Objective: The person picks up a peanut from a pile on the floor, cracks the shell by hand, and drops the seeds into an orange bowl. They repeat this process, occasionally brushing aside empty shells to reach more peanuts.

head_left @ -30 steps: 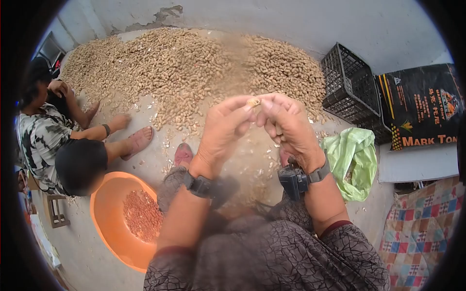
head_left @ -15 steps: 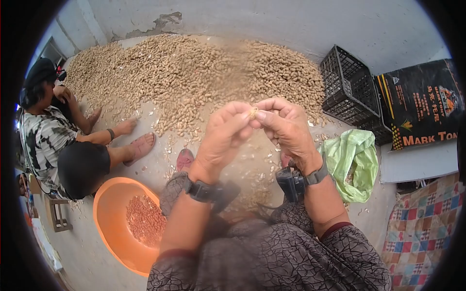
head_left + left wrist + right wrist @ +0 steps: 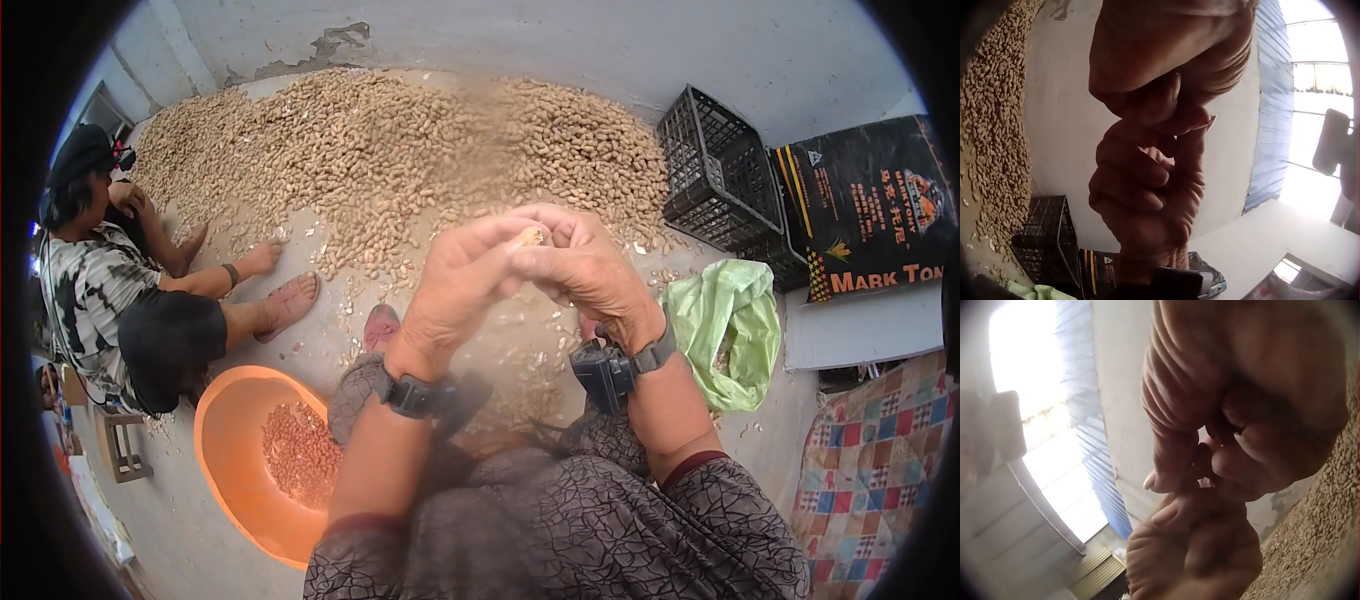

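Note:
Both hands meet in front of the body in the head view, fingertips together around a small pale peanut shell [image 3: 531,236]. The left hand [image 3: 458,285] pinches it between thumb and forefinger. Thumb and curled fingers of the right hand [image 3: 590,268] grip it from the other side. Dark in the left wrist view, the left hand [image 3: 1169,56] is above and the right hand [image 3: 1147,187] below, fingers touching. In the right wrist view the right hand [image 3: 1247,394] covers most of the shell, and the left hand [image 3: 1194,544] lies beneath it.
A long peanut heap [image 3: 380,150] lies along the wall. An orange basin [image 3: 225,450] with reddish kernels [image 3: 300,455] is at the left, near a seated person [image 3: 100,290]. At the right are a black crate [image 3: 715,170], a green sack [image 3: 725,330] and a black bag [image 3: 865,210].
The right hand has turned and its fingers have come over toward the left hand, with the thumb against the shell. The seated person beside the basin has barely moved.

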